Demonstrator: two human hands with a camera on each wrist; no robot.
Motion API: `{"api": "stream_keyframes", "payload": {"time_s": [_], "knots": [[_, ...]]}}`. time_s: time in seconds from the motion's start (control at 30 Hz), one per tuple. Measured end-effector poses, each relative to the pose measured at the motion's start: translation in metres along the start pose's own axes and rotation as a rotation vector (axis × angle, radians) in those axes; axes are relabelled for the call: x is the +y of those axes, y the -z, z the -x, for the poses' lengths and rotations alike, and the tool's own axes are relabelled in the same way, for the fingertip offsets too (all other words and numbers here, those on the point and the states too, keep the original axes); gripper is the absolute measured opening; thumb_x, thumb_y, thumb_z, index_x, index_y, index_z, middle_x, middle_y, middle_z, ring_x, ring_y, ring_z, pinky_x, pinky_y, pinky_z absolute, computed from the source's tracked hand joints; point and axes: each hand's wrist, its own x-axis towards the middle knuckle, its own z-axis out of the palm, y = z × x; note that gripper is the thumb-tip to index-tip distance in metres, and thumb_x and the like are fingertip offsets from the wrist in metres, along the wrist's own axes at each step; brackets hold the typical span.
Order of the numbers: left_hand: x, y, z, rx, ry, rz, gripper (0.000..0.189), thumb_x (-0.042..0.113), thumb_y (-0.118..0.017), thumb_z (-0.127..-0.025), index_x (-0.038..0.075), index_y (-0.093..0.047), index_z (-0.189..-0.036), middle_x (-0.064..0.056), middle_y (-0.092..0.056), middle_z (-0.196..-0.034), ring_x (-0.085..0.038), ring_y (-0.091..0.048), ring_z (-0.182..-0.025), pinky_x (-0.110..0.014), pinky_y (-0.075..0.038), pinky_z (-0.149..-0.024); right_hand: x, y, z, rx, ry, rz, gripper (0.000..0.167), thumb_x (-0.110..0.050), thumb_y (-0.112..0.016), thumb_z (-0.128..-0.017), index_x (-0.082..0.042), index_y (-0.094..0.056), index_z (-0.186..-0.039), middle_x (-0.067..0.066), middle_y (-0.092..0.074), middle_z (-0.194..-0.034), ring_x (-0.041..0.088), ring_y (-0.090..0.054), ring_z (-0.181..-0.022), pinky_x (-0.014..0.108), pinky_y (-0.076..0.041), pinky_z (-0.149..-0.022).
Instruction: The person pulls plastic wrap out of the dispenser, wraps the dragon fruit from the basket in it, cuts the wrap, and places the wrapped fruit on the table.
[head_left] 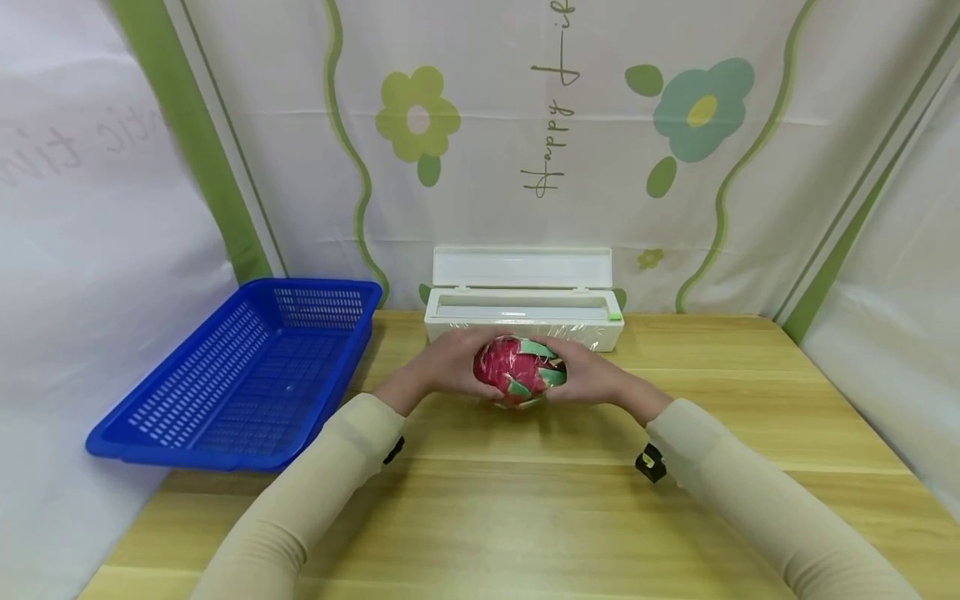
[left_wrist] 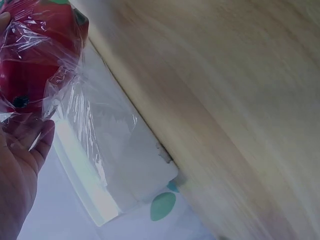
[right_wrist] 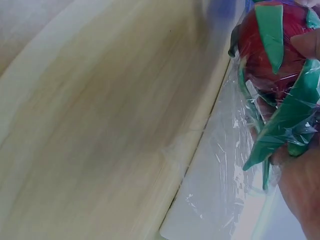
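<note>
A dragon fruit (head_left: 512, 365), red with green scales, is held between both hands in front of the white cling film box. My left hand (head_left: 459, 362) grips its left side; my right hand (head_left: 589, 372) grips the right, fingers and thumb curled round it. Clear cling film (left_wrist: 64, 82) covers the fruit in wrinkles and stretches across to the box front. In the right wrist view, a thumb (right_wrist: 306, 44) presses the fruit near its long green scales (right_wrist: 285, 120). The cling film box (head_left: 435, 332) stands behind the hands with its lid (head_left: 522, 268) raised and a pale roll inside.
A blue plastic basket (head_left: 206, 457) with slotted sides sits at the table's left edge. The wooden table (head_left: 510, 533) stretches between the forearms. A printed curtain (head_left: 487, 150) hangs behind and along both sides. A green slider (head_left: 616, 317) is on the box's right end.
</note>
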Motion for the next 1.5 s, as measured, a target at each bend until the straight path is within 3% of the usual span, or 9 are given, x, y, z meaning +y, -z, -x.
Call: {"api": "stream_keyframes", "payload": {"time_s": [0.27,0.57,0.77,1.1,1.5], "knots": [[-0.003,-0.001,0.0,-0.002,0.131,0.038,0.094,0.047,-0.084,-0.07,0.015,-0.038,-0.145,-0.005,-0.059,-0.126,-0.016,-0.059,-0.107,-0.029,-0.051,-0.086,0.004,0.004,-0.006,-0.026,-0.053,-0.021,0.084,-0.015,-0.079,-0.075,-0.015,-0.037,-0.148,0.003,-0.053,-0.133,0.018,-0.053,-0.114,0.038,-0.047,-0.094],[-0.009,-0.005,-0.002,0.001,0.212,0.103,0.096,0.045,-0.084,-0.071,0.016,-0.034,-0.148,-0.007,-0.06,-0.12,-0.017,-0.059,-0.104,-0.03,-0.052,-0.085,0.01,0.004,-0.008,0.015,-0.145,-0.031,0.077,-0.01,-0.076,-0.074,-0.006,-0.035,-0.139,0.014,-0.052,-0.13,0.023,-0.056,-0.109,0.04,-0.048,-0.092],[-0.012,-0.009,-0.004,0.011,0.256,0.119,0.097,0.046,-0.084,-0.071,0.018,-0.032,-0.149,-0.008,-0.06,-0.12,-0.019,-0.06,-0.105,-0.034,-0.051,-0.088,0.017,0.003,-0.01,0.048,-0.163,-0.002,0.074,-0.013,-0.078,-0.074,-0.004,-0.038,-0.136,0.015,-0.051,-0.131,0.026,-0.053,-0.115,0.043,-0.044,-0.098],[-0.016,-0.015,-0.007,0.016,0.32,0.12,0.098,0.05,-0.082,-0.073,0.017,-0.03,-0.149,-0.011,-0.059,-0.125,-0.022,-0.058,-0.11,-0.037,-0.05,-0.091,0.025,0.003,-0.011,0.09,-0.119,0.024,0.075,-0.014,-0.079,-0.073,-0.004,-0.045,-0.139,0.013,-0.051,-0.132,0.028,-0.048,-0.12,0.048,-0.039,-0.102],[-0.016,-0.022,-0.007,-0.014,0.332,0.2,0.096,0.049,-0.078,-0.078,0.018,-0.026,-0.152,-0.011,-0.047,-0.138,-0.024,-0.048,-0.123,-0.041,-0.044,-0.099,0.034,0.002,-0.007,0.087,-0.068,0.05,0.08,-0.015,-0.08,-0.076,-0.014,-0.041,-0.147,0.009,-0.046,-0.142,0.027,-0.045,-0.125,0.049,-0.038,-0.102]]}}
